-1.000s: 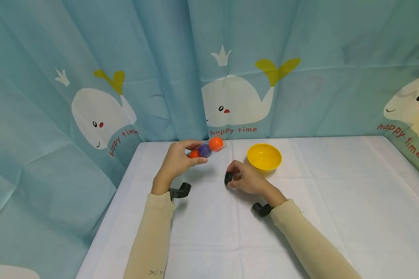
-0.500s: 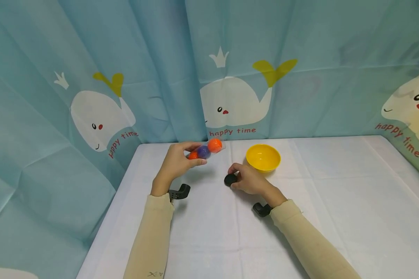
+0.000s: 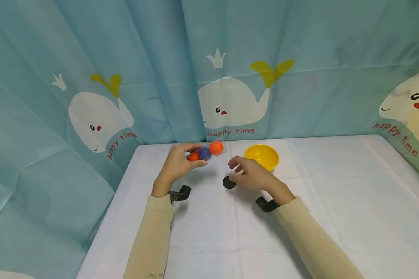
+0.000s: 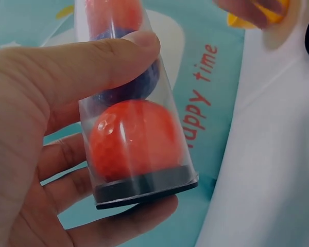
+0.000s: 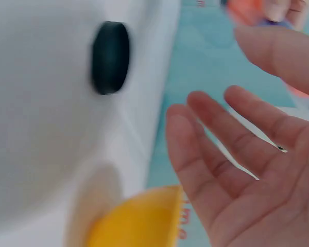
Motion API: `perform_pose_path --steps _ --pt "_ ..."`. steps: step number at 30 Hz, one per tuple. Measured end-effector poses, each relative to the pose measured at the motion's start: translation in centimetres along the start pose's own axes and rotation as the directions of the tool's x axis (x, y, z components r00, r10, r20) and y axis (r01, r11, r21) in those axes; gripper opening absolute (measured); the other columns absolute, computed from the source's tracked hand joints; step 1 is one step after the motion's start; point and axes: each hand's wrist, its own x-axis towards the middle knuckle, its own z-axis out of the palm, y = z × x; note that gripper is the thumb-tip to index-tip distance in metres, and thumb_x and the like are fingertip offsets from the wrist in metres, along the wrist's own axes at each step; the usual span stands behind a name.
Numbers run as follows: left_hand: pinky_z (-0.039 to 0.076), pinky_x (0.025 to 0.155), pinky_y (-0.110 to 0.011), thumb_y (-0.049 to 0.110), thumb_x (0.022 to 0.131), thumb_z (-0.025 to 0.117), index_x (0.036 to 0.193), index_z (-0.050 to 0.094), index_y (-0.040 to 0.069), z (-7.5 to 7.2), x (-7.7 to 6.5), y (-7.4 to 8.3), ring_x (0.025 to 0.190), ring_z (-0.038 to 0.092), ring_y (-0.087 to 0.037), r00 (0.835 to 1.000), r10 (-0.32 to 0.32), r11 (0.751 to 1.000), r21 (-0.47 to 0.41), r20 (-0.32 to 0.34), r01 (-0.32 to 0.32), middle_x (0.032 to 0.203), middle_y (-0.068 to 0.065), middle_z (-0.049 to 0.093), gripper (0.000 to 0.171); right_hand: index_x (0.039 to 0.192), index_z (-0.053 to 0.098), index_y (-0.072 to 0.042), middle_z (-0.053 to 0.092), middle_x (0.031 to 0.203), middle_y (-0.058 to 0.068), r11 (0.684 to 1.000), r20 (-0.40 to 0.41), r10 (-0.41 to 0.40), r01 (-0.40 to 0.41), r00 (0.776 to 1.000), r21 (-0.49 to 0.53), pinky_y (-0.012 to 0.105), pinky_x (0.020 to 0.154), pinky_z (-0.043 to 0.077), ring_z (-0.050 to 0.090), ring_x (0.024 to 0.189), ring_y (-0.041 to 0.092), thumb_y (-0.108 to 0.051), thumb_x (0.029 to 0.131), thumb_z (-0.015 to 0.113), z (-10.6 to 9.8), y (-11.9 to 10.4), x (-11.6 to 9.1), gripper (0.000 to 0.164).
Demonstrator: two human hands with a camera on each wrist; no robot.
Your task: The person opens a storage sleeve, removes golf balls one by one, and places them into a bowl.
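White tabletop (image 3: 202,232). Near its back edge, left of centre, a left hand (image 3: 178,158) pinches a clear tube (image 3: 205,154) holding three balls (image 4: 136,139), right end up; the right hand (image 3: 253,174), loosely spread, hovers by a yellow bowl (image 3: 265,155). A loose black cap (image 3: 229,182) lies further from that edge. Lowering the tube's raised, seemingly uncapped end could spill the balls.

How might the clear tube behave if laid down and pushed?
The clear tube probably feels stiff, as its wall looks straight in the left hand. Being round, it may roll. Its balls could slide out: a black cap shows at one end only.
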Motion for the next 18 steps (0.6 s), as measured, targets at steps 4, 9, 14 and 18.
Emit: perform_pose_path --steps 4,9,14,18 --pt "0.053 0.101 -0.047 0.026 0.079 0.091 0.123 0.074 0.013 0.3 0.1 0.1 0.114 0.064 -0.025 1.0 0.015 1.0 0.014 0.001 -0.015 0.123 -0.004 0.073 0.05 0.124 0.062 -0.007 0.071 0.116 0.008 0.996 -0.103 -0.069 0.075 0.992 0.053 0.043 0.095 0.057 0.068 0.104 0.023 -0.02 0.097 0.069 -1.2 -0.5 -0.5 0.031" --pt "0.051 0.105 -0.049 0.024 0.078 0.092 0.124 0.073 0.012 0.9 0.2 0.5 0.118 0.064 -0.026 1.0 0.021 0.999 0.047 0.013 -0.022 0.125 -0.006 0.072 0.051 0.123 0.062 -0.005 0.071 0.109 0.007 0.986 -0.2 -0.083 0.109 0.976 0.126 0.042 0.093 0.057 0.068 0.101 0.022 -0.017 0.098 0.067 -2.2 -0.6 -0.7 0.028" --pt "0.053 0.105 -0.044 0.023 0.077 0.092 0.124 0.073 0.012 1.4 0.2 1.4 0.117 0.064 -0.024 1.0 0.006 0.998 0.059 0.026 -0.007 0.126 -0.005 0.072 0.051 0.127 0.059 -0.007 0.07 0.112 0.006 0.978 -0.203 -0.052 0.092 0.978 0.189 0.041 0.092 0.057 0.067 0.102 0.022 -0.021 0.099 0.068 -2.5 -0.5 -0.8 0.033" --pt "0.053 0.104 -0.044 0.021 0.077 0.092 0.123 0.074 0.014 1.5 0.2 2.0 0.116 0.063 -0.024 1.0 0.001 0.998 0.062 0.016 -0.002 0.125 -0.005 0.072 0.051 0.129 0.057 -0.009 0.07 0.112 0.006 0.971 -0.208 -0.063 0.108 0.976 0.212 0.039 0.091 0.057 0.067 0.102 0.022 -0.022 0.099 0.069 -2.7 -0.5 -0.8 0.035"
